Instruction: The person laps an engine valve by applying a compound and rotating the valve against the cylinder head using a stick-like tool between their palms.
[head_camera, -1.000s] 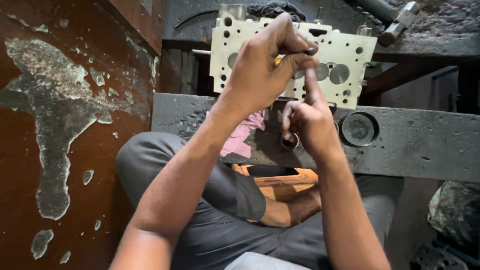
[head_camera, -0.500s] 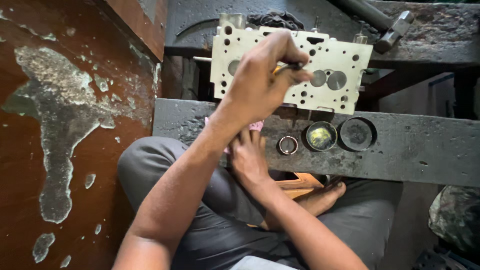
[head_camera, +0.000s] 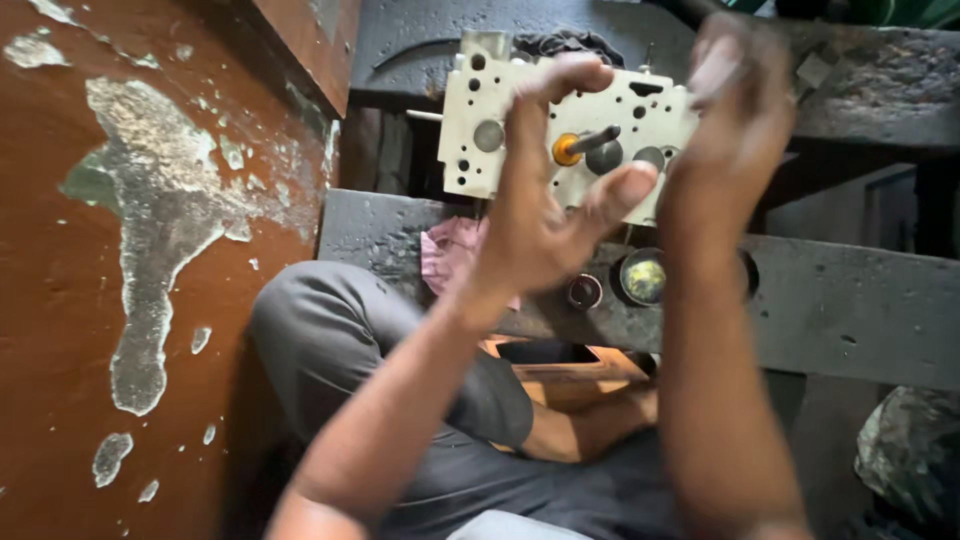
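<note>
A cream metal block with many round holes (head_camera: 480, 150) stands upright on a dark bench ahead of me. An orange-tipped tool with a dark stem (head_camera: 583, 143) sticks out of one of its holes. My left hand (head_camera: 540, 215) is raised in front of the block with its fingers spread, thumb just below the stem, and it grips nothing. To the right of the stem, my right hand (head_camera: 730, 110) is lifted, blurred and flat, and nothing shows in it.
On the grey ledge (head_camera: 850, 310) below the block sit a small dark red tin (head_camera: 584, 291) and a tin of yellow paste (head_camera: 643, 277). A pink cloth (head_camera: 448, 255) lies at the left. A brown peeling wall (head_camera: 150, 270) closes in on the left. An orange box (head_camera: 560, 375) lies by my legs.
My left hand has let go of the tool and spread its fingers. My right hand rose from the ledge and lap to beside the block. The view moved closer.
</note>
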